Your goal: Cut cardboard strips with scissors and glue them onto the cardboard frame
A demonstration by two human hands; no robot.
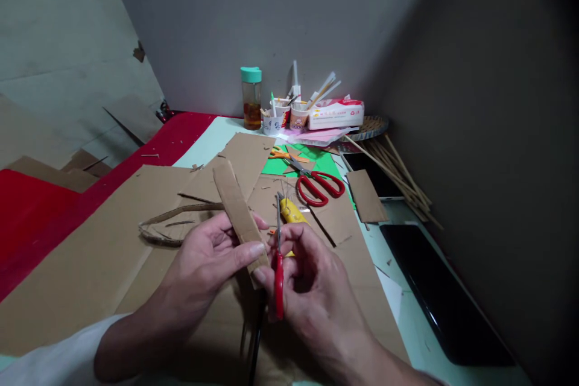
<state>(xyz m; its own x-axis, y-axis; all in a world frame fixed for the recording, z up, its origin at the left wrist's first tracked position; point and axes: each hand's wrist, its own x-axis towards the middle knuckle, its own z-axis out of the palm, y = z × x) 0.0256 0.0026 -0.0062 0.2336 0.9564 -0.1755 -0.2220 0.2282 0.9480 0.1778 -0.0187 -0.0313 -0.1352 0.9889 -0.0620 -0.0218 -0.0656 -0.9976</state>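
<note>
My left hand (212, 253) grips a narrow cardboard strip (237, 205) between thumb and fingers; the strip slants up and away to the left. In my right hand (312, 277) is a pair of small scissors (279, 283) with red handles, its blades pointing away from me beside the strip. My right thumb and fingertips also meet the strip's lower end. Just beyond my right hand lies a yellow tool (292, 211) with a dark tip, partly hidden. A second pair of red-handled scissors (319, 187) rests farther off. A curved cardboard offcut (158, 220) lies beyond my left hand.
Cardboard sheets (149, 199) cover the table. At the back stand a bottle with a teal lid (251, 96), paper cups (274, 123) of sticks, and a tissue pack (337, 114). On the right lie wooden sticks (398, 175), a cardboard piece (367, 196) and a black glossy slab (438, 289).
</note>
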